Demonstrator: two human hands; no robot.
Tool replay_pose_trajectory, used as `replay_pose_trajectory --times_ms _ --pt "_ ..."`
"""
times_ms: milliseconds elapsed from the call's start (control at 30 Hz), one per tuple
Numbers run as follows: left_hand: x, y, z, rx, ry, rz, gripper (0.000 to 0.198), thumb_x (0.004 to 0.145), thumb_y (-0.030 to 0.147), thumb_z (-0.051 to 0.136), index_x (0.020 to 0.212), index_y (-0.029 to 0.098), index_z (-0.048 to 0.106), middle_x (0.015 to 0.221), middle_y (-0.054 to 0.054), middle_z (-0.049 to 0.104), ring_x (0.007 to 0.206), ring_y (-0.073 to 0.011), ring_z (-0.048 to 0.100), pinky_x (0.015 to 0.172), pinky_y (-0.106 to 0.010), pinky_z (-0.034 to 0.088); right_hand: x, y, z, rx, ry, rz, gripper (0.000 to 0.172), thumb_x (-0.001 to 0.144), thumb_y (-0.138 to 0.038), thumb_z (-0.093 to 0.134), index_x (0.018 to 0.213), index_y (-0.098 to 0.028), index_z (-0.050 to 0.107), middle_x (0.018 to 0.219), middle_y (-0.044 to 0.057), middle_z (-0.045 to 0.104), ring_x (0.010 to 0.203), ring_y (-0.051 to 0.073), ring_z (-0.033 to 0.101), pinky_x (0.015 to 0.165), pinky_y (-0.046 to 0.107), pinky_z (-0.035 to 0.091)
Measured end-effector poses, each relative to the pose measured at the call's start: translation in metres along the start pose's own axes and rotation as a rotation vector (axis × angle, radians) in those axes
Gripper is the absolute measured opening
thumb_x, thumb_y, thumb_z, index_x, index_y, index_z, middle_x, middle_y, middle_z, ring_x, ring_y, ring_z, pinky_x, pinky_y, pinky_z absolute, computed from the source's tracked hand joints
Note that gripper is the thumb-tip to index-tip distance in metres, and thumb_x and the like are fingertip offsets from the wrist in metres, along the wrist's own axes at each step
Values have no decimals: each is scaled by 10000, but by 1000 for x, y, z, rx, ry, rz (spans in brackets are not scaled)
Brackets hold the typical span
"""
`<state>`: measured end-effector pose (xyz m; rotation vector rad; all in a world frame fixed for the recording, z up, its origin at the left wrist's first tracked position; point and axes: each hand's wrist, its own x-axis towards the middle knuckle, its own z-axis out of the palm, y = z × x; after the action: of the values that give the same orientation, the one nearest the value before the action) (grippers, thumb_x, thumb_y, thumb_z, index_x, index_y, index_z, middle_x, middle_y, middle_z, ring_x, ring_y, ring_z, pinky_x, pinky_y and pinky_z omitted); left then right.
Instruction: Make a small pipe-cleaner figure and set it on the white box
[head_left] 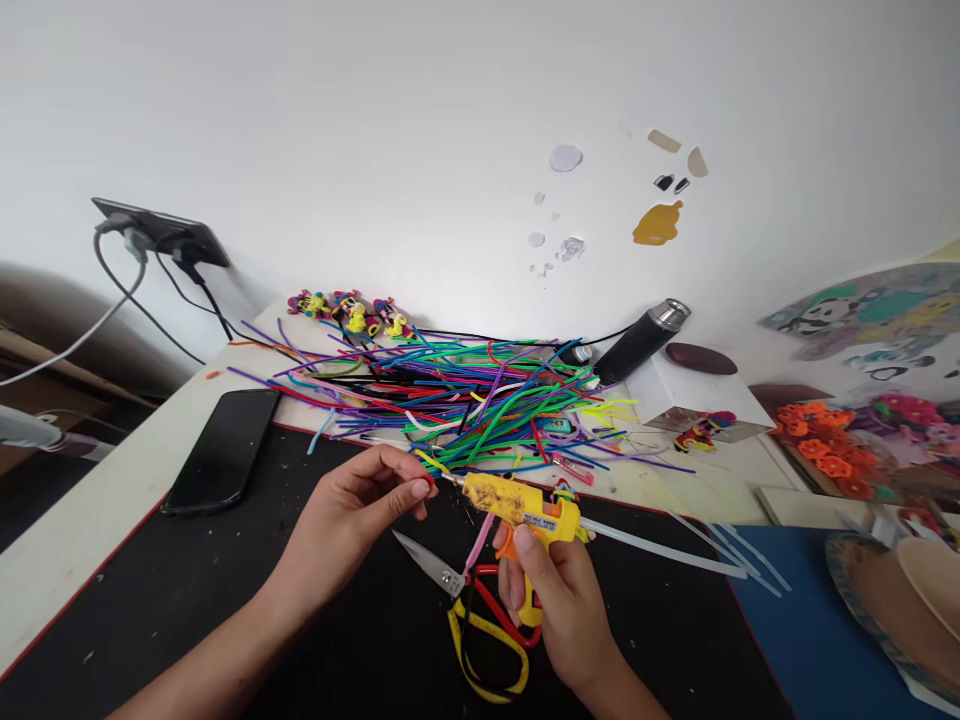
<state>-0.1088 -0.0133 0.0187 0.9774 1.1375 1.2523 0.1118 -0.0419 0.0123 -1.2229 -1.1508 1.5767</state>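
Observation:
My right hand [559, 590] is wrapped round the handle of a yellow glue gun [517, 502], its fingers at the orange trigger. A clear glue stick [667, 548] sticks out of the gun's back end. The metal nozzle points left and meets a small red piece [428, 481] pinched between the thumb and fingers of my left hand [379, 497]. That piece is mostly covered, so its kind does not show. Below the gun, scissors [454, 585] with red and yellow handles lie on the black mat [337, 640]. A pink strip [480, 542] rests by their pivot.
A heap of coloured pipe cleaners [480, 400] spreads along the wall. Several small figures [352, 312] stand behind it at the left. A phone [223, 450] lies at left. At right are a black flask [637, 343], a white box [679, 400], loose glue sticks [750, 555] and a basket [862, 600].

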Motion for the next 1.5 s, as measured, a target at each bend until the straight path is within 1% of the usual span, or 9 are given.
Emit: replay_pose_trajectory --times_ms 200,433,500,600,733,1000,1267,1400,1500 --pt "-4 -1 0 1 -28 -30 183 806 353 863 834 199 769 782 -38 734 653 -163 677 640 -258 561 3 0 4 -39 36 15 607 925 -737 593 797 -149 674 433 -19 472 422 131 469 477 267 366" --pt "-5 2 -2 20 -25 -33 217 802 377 862 851 190 763 802 -44 738 659 -163 682 640 -262 567 -2 8 2 -114 76 -24 550 953 -681 606 773 -162 639 473 -25 479 444 123 480 482 255 370" --pt "-5 3 -2 34 -23 -42 229 794 377 867 843 188 749 798 -37 736 654 -159 680 622 -255 559 -2 7 2 -146 61 -27 568 952 -693 594 732 -171 618 475 -20 479 447 123 475 473 255 366" --pt "-5 4 -3 57 -13 -54 234 795 373 867 839 186 734 803 -29 734 657 -151 677 613 -244 551 -2 3 3 -198 27 -29 632 955 -720 557 605 -194 544 463 -5 474 445 124 470 469 261 367" --pt "-5 5 -6 77 9 -24 230 801 378 860 839 187 737 774 -16 719 656 -142 664 622 -236 545 -1 0 3 -261 14 -59 697 976 -717 518 505 -207 464 463 8 473 455 120 477 497 268 383" --pt "-5 4 -12 167 14 10 230 832 405 828 858 190 748 769 -20 713 676 -146 657 639 -238 525 -2 0 4 -285 -2 -39 687 971 -729 510 526 -208 467 488 14 490 468 122 478 506 272 382" --pt "-8 3 -14 175 16 19 254 821 425 833 858 190 744 797 -29 719 692 -159 663 642 -252 543 -1 0 6 -276 -17 -19 687 967 -736 507 531 -207 469 482 13 488 458 117 469 492 265 370" --pt "-8 2 -13 158 7 10 243 822 420 832 858 195 745 810 -28 725 709 -161 669 647 -248 552 -1 4 5 -275 -38 -34 674 987 -704 506 533 -207 471 473 7 481 452 118 466 486 265 358" --pt "-8 2 -12 168 6 6 235 826 417 830 858 200 746 810 -26 725 710 -159 664 653 -247 552 -1 6 5 -276 -26 -53 661 1000 -675 514 536 -206 473 471 2 478 451 116 462 484 263 350"
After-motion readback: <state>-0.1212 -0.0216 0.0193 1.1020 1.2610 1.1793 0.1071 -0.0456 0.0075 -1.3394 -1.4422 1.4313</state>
